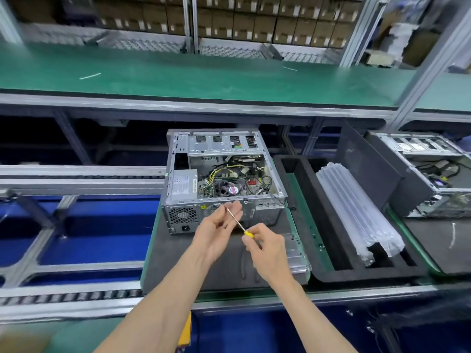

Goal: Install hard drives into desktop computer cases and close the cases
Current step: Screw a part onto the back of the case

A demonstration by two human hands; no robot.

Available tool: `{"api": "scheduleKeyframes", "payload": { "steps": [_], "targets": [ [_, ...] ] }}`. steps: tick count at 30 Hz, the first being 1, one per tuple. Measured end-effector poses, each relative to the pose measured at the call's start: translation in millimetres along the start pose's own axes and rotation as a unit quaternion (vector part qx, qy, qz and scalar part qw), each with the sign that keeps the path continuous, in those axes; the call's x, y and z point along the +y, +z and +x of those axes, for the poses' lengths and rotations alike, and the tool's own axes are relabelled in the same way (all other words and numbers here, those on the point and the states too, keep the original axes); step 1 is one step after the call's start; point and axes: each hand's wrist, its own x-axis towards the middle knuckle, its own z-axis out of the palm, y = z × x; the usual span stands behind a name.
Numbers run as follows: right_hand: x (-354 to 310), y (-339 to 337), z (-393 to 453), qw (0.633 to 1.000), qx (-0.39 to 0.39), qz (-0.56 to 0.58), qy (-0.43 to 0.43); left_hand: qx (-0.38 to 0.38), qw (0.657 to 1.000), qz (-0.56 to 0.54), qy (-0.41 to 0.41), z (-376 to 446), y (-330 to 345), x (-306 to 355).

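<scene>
An open desktop case lies on a dark foam pad in front of me, its cables, fan and power supply exposed and a drive cage at its far end. My right hand grips the yellow handle of a screwdriver. Its thin shaft slants up and left to my left hand, whose fingers pinch the tip just in front of the case's rear panel. Whether a screw sits at the tip cannot be made out.
A black foam tray with a clear air-cushion pack sits to the right. Beyond it stands a second open case, a dark panel leaning against it. Roller conveyor rails run to the left. A green shelf spans behind.
</scene>
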Motion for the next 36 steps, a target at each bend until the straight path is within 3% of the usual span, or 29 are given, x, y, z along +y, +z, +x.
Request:
{"api": "scheduleKeyframes", "payload": {
  "steps": [10, 15, 25, 32, 36],
  "targets": [
    [-6.7, -0.4, -1.5, 1.000, 0.016, -0.006, -0.001, 0.037, 0.997, 0.067, 0.022, -7.2, 10.4, 1.5],
    [-7.6, -1.9, -9.9, 0.995, 0.048, -0.075, -0.033, 0.078, 0.986, 0.140, 0.045, -6.6, 13.8, -1.5],
    [-25.1, 7.9, -15.2, 0.982, 0.063, -0.165, -0.071, 0.187, 0.979, 0.041, 0.076, -7.4, 28.8, -15.8],
    [-28.6, 13.9, -7.2, 0.985, 0.095, -0.135, -0.047, 0.199, 0.974, 0.065, 0.083, 1.9, 38.6, -15.4],
    [-20.7, 9.1, -1.3, 0.992, 0.105, -0.068, -0.002, 0.136, 0.985, 0.083, 0.064, 5.0, 39.1, -11.8]
  ]
}}
